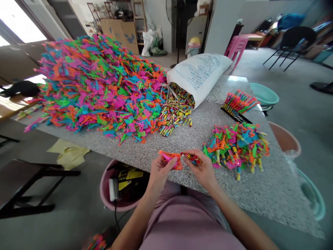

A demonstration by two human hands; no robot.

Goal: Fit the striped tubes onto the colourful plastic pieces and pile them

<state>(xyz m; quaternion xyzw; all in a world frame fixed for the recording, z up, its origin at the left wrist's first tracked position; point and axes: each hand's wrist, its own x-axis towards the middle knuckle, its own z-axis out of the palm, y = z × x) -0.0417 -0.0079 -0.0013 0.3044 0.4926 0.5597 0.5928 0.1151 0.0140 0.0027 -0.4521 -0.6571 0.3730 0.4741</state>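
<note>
My left hand (162, 170) is closed on small flat plastic pieces (178, 164), orange and pink, at the near edge of the table. Close beside it, my right hand (201, 168) grips several short patterned tubes (194, 159) in red and yellow. Its fingertips meet the end of the orange piece; whether a tube is joined to it I cannot tell. To the right lies a small heap of plastic pieces with tubes attached (235, 146). A large pile of loose coloured plastic pieces (104, 90) covers the left of the table. Loose tubes (175, 116) spill beside that pile.
A white woven sack (200, 74) lies on the speckled stone table (145, 156), its mouth towards me. A black rack (235, 115) holds reddish sticks at the right. Below the near edge stands a pink tub (105, 191); more basins (264, 93) flank the right side.
</note>
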